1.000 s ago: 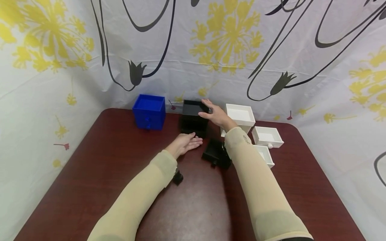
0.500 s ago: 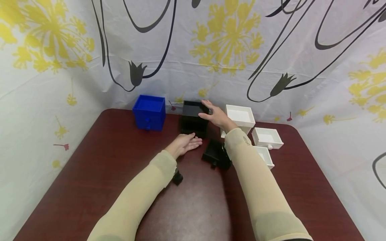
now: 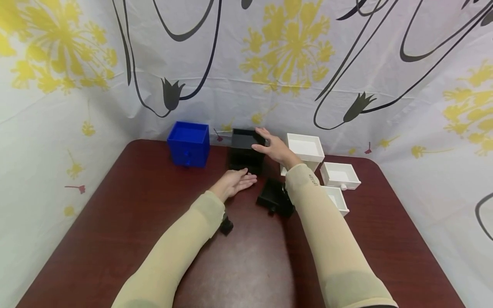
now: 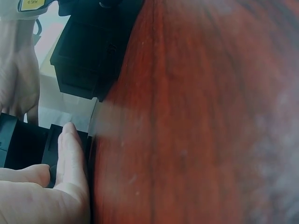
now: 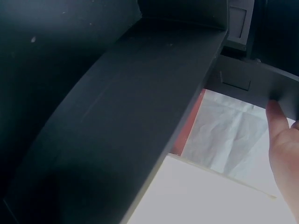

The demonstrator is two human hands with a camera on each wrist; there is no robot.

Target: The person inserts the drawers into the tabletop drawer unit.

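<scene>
A black drawer cabinet (image 3: pixel 242 142) stands at the back middle of the table. At its lower front is my left hand (image 3: pixel 233 184), with its fingers held straight and close together. In the left wrist view the left fingers (image 4: pixel 70 154) lie against the black front, and the thumb is bent nearby. My right hand (image 3: pixel 277 150) rests at the cabinet's upper right side, fingers extended and thumb spread. One right fingertip touches a black wall (image 5: pixel 252 84) in the right wrist view. A loose black drawer (image 3: pixel 272 194) lies on the table in front, partly hidden by my right forearm.
To the left stands a blue drawer cabinet (image 3: pixel 188 147) with a knob. A white cabinet (image 3: pixel 306 147) is at the right, with two white drawers, one behind (image 3: pixel 340 174) and one nearer (image 3: pixel 338 201). A patterned curtain (image 3: pixel 231 64) hangs behind the table.
</scene>
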